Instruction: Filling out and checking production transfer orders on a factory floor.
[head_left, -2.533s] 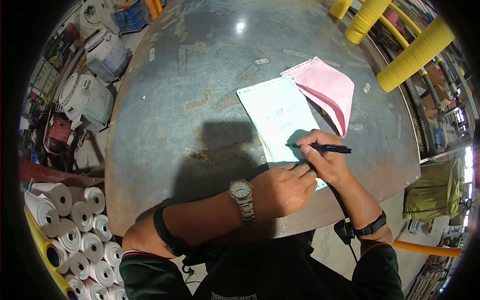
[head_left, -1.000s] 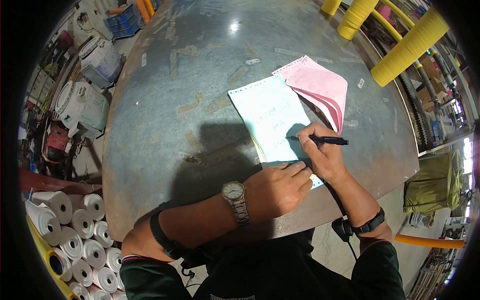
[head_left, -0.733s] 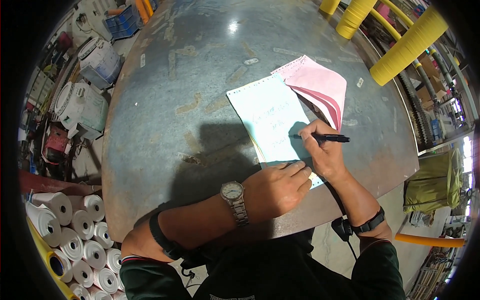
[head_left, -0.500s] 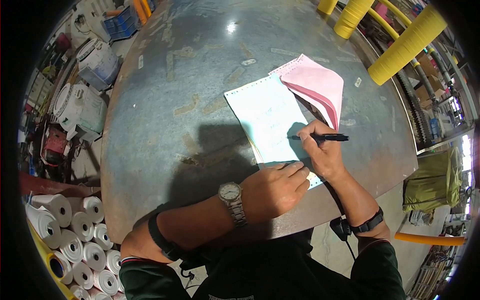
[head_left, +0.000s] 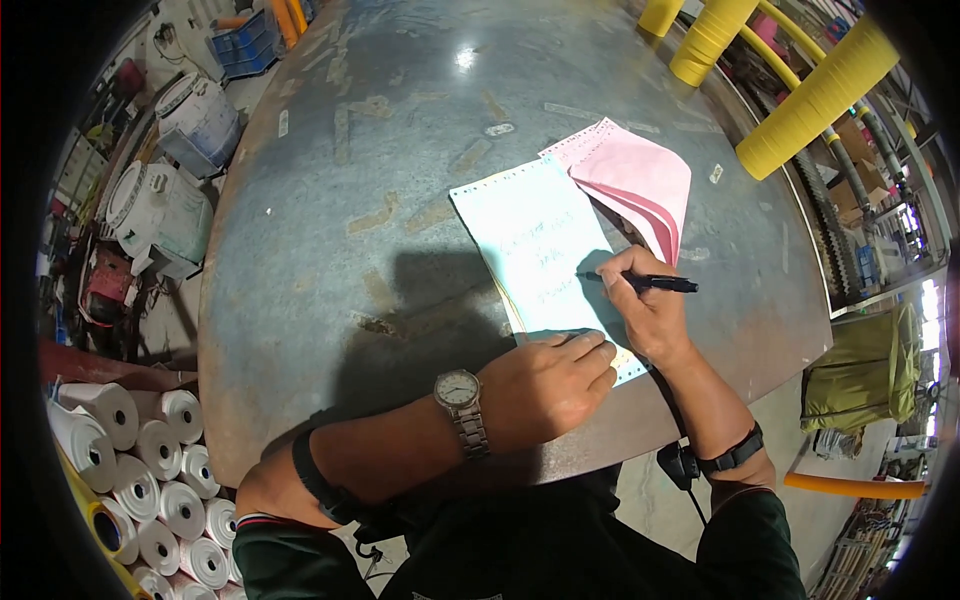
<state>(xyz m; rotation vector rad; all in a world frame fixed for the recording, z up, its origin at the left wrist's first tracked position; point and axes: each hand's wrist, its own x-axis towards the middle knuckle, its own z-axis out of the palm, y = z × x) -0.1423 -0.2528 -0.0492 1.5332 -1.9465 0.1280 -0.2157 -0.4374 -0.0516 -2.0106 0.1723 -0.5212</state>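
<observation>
Pinching a black pen, the right hand has its grip pressed together, tip on the pale blue sheet near the tabletop's near edge. Left hand lies flat with loosely curled fingers, hiding the sheet's near corner. Handwriting is too faint to make out. Beyond, folded pink sheets overlap its far corner.

The right hand is curled in a writing grip around a slim black pen, whose tip points to the person's left. Just beside that pen, nearer the body, the left hand lies flat, palm down, fingers together, forearm angled across the torso.
</observation>
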